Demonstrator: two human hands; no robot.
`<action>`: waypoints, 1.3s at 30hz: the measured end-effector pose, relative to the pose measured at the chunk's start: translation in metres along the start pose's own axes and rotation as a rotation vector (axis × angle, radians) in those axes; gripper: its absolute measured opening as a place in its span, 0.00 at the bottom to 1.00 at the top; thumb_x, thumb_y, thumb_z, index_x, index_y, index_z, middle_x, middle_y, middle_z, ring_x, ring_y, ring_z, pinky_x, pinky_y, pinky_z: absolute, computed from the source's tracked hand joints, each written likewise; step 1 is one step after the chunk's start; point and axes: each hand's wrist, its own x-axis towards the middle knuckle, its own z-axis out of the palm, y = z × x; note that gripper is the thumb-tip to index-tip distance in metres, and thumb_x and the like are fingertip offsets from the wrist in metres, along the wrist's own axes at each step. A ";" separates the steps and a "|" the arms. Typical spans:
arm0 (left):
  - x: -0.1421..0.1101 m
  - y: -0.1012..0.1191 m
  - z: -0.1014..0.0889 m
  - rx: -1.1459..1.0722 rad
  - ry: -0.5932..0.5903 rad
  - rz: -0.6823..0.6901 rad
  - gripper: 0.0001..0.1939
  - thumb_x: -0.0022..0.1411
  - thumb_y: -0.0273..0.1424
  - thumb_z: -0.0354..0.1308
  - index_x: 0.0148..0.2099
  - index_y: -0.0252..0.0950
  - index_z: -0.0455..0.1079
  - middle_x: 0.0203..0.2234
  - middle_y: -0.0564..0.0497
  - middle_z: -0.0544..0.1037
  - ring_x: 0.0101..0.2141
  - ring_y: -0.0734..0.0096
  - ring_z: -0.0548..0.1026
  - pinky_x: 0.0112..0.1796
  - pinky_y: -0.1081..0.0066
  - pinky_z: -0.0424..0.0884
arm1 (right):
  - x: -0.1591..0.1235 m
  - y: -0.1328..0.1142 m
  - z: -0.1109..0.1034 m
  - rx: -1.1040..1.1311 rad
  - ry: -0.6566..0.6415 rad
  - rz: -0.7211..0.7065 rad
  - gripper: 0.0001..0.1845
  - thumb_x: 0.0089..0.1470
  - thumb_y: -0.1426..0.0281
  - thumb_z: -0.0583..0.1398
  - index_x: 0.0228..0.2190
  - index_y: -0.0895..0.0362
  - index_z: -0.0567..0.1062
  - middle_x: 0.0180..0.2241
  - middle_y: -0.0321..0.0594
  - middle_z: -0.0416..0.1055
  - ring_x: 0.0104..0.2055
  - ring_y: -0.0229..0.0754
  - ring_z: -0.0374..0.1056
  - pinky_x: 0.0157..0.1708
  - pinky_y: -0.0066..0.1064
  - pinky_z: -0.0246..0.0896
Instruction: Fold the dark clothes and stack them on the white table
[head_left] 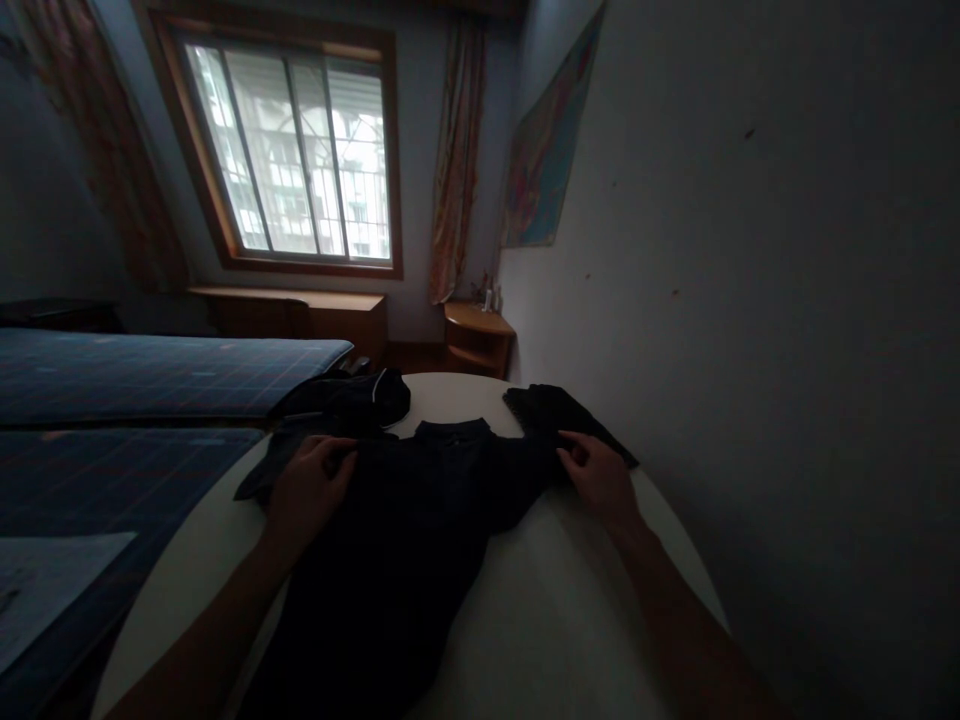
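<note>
At far left, a blue checked mattress stands beside the round, pale counter. The left hand is pinched, thumb to finger, on the shoulder area of a dark shirt, seemingly to keep that side taut. Behind it sits a dark bundle with white piping, near the far edge, perhaps to leave room. The shirt lies spread mid-counter, collar away from the person, probably so both shoulders are within reach. Further right, a dark folded cloth lies near the edge. The right hand is clamped on the shirt's sleeve end, apparently drawing it straight.
</note>
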 end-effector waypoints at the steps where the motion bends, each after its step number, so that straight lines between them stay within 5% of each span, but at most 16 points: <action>1: -0.004 0.006 0.001 -0.006 -0.068 -0.002 0.20 0.61 0.44 0.50 0.46 0.39 0.74 0.42 0.46 0.77 0.37 0.60 0.77 0.41 0.62 0.72 | -0.002 -0.005 0.002 0.029 -0.051 -0.006 0.18 0.56 0.63 0.56 0.46 0.55 0.76 0.32 0.40 0.73 0.34 0.45 0.69 0.39 0.38 0.64; 5: -0.017 0.020 0.005 -0.017 -0.322 0.064 0.23 0.62 0.49 0.52 0.50 0.40 0.72 0.46 0.46 0.78 0.43 0.57 0.77 0.45 0.61 0.71 | -0.010 -0.011 0.008 0.109 -0.262 -0.095 0.17 0.54 0.72 0.56 0.45 0.56 0.75 0.40 0.42 0.76 0.43 0.46 0.72 0.48 0.39 0.64; 11: -0.023 0.012 0.012 -0.027 -0.498 0.194 0.20 0.56 0.43 0.58 0.48 0.40 0.74 0.49 0.45 0.77 0.48 0.54 0.76 0.49 0.58 0.70 | -0.018 0.011 0.018 0.109 -0.437 -0.217 0.37 0.39 0.82 0.55 0.54 0.57 0.70 0.56 0.47 0.67 0.60 0.48 0.61 0.60 0.44 0.55; 16: -0.024 0.008 0.015 -0.004 -0.571 0.189 0.14 0.55 0.36 0.57 0.44 0.42 0.75 0.43 0.47 0.79 0.45 0.55 0.77 0.46 0.60 0.71 | -0.014 0.012 0.019 -0.077 -0.379 -0.177 0.20 0.48 0.76 0.60 0.45 0.55 0.77 0.45 0.45 0.74 0.49 0.48 0.68 0.51 0.40 0.61; 19: -0.023 0.005 0.018 -0.013 -0.560 0.166 0.14 0.58 0.37 0.56 0.45 0.42 0.74 0.44 0.48 0.79 0.44 0.56 0.77 0.45 0.61 0.71 | -0.012 0.005 0.013 -0.100 -0.398 -0.098 0.08 0.53 0.71 0.60 0.37 0.53 0.78 0.38 0.41 0.76 0.41 0.45 0.71 0.40 0.34 0.63; 23: -0.018 -0.002 0.021 0.008 -0.423 0.158 0.15 0.62 0.39 0.53 0.47 0.40 0.72 0.46 0.46 0.77 0.45 0.57 0.76 0.46 0.61 0.71 | -0.011 -0.003 0.006 -0.055 -0.381 0.010 0.08 0.58 0.66 0.57 0.38 0.51 0.76 0.33 0.37 0.77 0.34 0.45 0.74 0.31 0.32 0.59; 35: -0.011 -0.009 0.002 0.396 -0.226 -0.045 0.28 0.66 0.42 0.47 0.62 0.33 0.61 0.50 0.37 0.71 0.48 0.50 0.74 0.44 0.58 0.71 | 0.001 -0.006 -0.003 0.450 0.125 0.164 0.17 0.58 0.59 0.54 0.42 0.57 0.72 0.33 0.45 0.77 0.30 0.47 0.74 0.33 0.37 0.68; 39: -0.006 -0.009 -0.007 0.433 -0.285 -0.168 0.29 0.67 0.43 0.46 0.64 0.32 0.57 0.48 0.37 0.75 0.45 0.47 0.77 0.41 0.58 0.71 | 0.004 0.000 0.004 0.593 0.069 0.191 0.18 0.55 0.60 0.56 0.44 0.57 0.71 0.34 0.44 0.76 0.33 0.47 0.74 0.34 0.39 0.70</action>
